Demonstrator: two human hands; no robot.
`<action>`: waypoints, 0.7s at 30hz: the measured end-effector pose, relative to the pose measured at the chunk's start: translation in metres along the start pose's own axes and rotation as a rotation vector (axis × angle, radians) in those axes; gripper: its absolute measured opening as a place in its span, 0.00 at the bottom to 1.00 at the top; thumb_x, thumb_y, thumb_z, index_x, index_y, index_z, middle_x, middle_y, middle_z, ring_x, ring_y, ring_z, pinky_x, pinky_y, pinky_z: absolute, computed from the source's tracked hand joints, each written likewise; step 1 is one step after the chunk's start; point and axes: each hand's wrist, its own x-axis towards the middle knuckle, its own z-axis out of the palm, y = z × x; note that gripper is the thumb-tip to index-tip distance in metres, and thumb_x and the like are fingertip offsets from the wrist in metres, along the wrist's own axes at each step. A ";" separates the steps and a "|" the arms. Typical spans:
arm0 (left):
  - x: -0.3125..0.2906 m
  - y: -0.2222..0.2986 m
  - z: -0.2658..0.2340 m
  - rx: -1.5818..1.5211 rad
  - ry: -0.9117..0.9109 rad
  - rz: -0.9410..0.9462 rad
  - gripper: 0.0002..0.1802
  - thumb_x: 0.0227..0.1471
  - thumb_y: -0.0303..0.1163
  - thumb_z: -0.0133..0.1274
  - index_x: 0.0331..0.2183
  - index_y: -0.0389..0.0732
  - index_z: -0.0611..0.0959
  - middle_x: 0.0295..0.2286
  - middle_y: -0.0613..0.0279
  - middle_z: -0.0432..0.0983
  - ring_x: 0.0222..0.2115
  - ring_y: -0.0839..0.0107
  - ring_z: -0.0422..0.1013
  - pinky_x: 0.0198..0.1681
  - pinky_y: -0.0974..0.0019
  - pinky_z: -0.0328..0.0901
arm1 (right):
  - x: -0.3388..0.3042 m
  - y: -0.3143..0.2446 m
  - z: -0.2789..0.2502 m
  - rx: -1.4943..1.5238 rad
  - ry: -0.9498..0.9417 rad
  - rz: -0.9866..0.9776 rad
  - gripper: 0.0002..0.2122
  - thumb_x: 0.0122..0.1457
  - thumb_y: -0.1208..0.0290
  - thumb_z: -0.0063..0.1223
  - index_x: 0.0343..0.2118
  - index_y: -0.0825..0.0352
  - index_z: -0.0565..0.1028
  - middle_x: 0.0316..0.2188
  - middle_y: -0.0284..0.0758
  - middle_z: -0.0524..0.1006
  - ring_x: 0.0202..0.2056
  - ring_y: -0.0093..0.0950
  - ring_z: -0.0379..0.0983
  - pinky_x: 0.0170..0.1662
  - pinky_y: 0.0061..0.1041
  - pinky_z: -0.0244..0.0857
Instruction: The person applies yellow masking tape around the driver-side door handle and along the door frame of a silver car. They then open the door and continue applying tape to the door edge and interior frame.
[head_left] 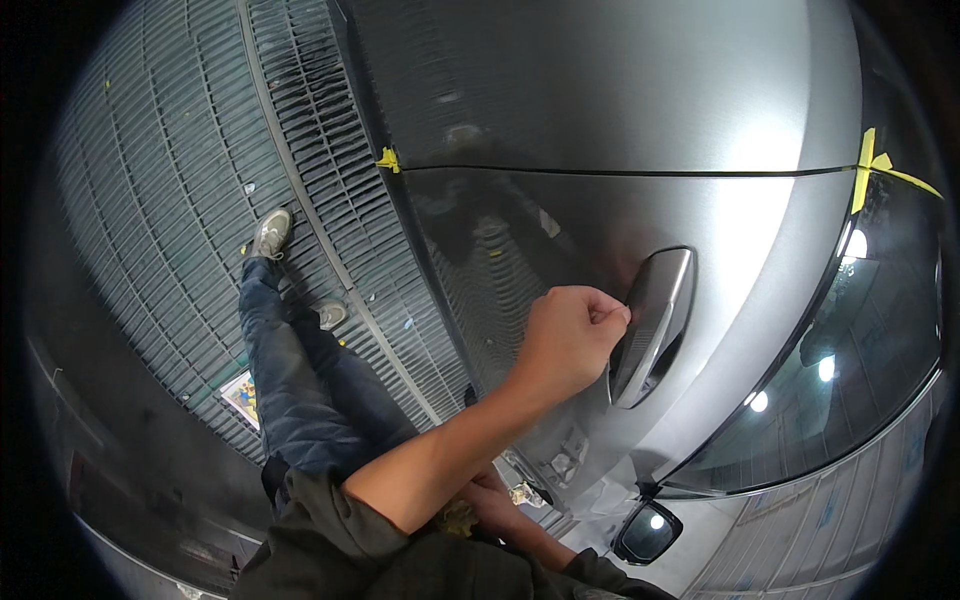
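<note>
Plainly, left hand (572, 335) near door handle (658, 312), fingers curled closed; right hand (489, 497) partly hidden, grip unclear.

Slatted floor grating (165, 200); scattered scraps (249, 188)

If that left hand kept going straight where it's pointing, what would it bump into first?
Probably the grey door handle. It's right in line beyond the left hand, but I can't tell from this picture how much gap is between them.
</note>
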 end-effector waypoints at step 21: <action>-0.005 -0.007 0.006 0.152 0.108 0.102 0.06 0.49 0.27 0.58 0.30 0.33 0.84 0.17 0.65 0.73 0.19 0.80 0.67 0.24 0.71 0.62 | -0.001 -0.006 -0.009 -0.104 -0.080 -0.062 0.12 0.63 0.72 0.56 0.46 0.72 0.77 0.43 0.33 0.79 0.46 0.24 0.72 0.53 0.28 0.64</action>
